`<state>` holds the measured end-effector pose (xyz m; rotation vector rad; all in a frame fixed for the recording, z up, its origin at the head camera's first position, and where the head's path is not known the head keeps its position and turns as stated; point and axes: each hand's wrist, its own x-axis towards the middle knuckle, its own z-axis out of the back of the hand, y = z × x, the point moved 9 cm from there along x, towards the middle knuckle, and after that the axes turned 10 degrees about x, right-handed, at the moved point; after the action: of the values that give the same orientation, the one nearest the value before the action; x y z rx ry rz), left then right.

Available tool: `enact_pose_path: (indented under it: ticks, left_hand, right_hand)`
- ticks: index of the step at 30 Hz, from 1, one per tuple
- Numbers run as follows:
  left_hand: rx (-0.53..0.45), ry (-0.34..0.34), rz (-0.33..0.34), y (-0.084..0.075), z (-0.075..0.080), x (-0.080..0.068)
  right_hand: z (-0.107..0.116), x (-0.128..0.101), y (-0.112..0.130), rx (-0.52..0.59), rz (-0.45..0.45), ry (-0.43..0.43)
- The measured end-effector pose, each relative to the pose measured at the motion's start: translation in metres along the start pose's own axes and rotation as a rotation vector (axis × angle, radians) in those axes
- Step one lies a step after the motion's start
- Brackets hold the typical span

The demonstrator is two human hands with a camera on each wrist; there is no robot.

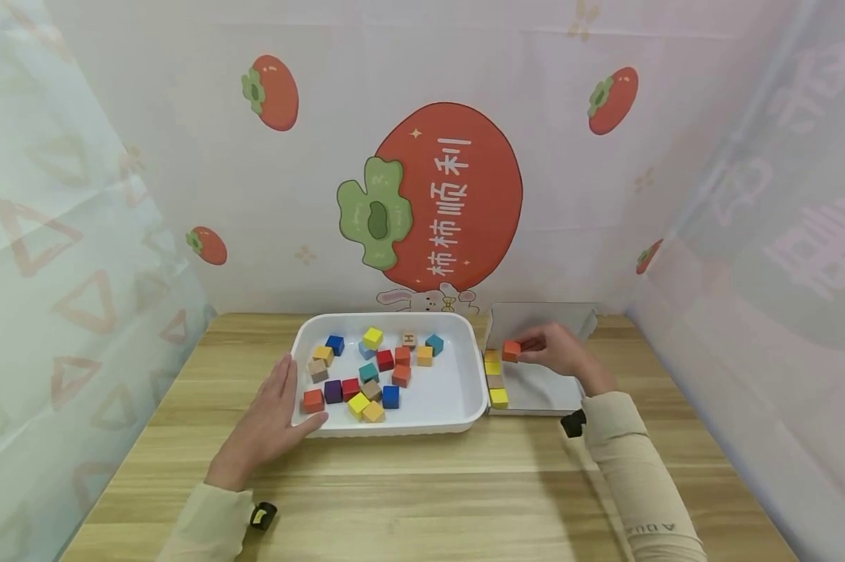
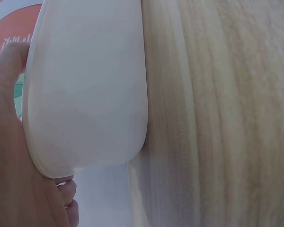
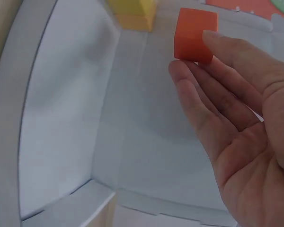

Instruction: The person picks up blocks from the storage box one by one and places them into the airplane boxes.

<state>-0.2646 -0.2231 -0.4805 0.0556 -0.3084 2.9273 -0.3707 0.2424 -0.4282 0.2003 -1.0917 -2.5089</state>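
Observation:
My right hand point(image 1: 559, 349) pinches an orange-red cube point(image 3: 195, 35) between thumb and fingertips, over an open white cardboard box point(image 1: 535, 390). Along the box's left side, yellow, orange and plain wooden cubes form a row; one yellow cube point(image 1: 498, 398) is nearest the front. My left hand point(image 1: 271, 417) rests at the front left corner of a white tray point(image 1: 436, 425), fingers extended along its left side and thumb over the front rim. Inside the tray lie several loose cubes, among them a purple cube point(image 1: 333, 391) and a blue cube point(image 1: 390, 396).
Tray and box stand side by side on a wooden table point(image 1: 422, 492). Behind them hangs a white cloth with a large persimmon print point(image 1: 458, 195). More pale cloth point(image 1: 781, 273) borders both sides. The box's raised lid point(image 1: 528, 316) is at the back.

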Motion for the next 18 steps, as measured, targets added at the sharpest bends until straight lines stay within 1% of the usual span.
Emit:
enact_pose_path:
  ticks: [3, 7, 11, 18]
  left_hand:
    - [-0.004, -0.002, 0.003, 0.000, 0.001, -0.001]
    - [-0.010, -0.002, 0.004, -0.002, 0.003, -0.002]
    - [-0.011, 0.000, 0.006, -0.002, 0.003, -0.003]
    - [-0.003, -0.004, 0.002, -0.001, 0.002, -0.002]
  right_hand:
    - [-0.001, 0.000, -0.007, -0.019, 0.001, -0.002]
    - [-0.008, 0.000, -0.019, -0.039, -0.029, 0.000]
    - [-0.017, 0.002, -0.028, -0.018, -0.041, -0.003]
    - [-0.027, 0.005, -0.039, -0.011, -0.063, -0.041]
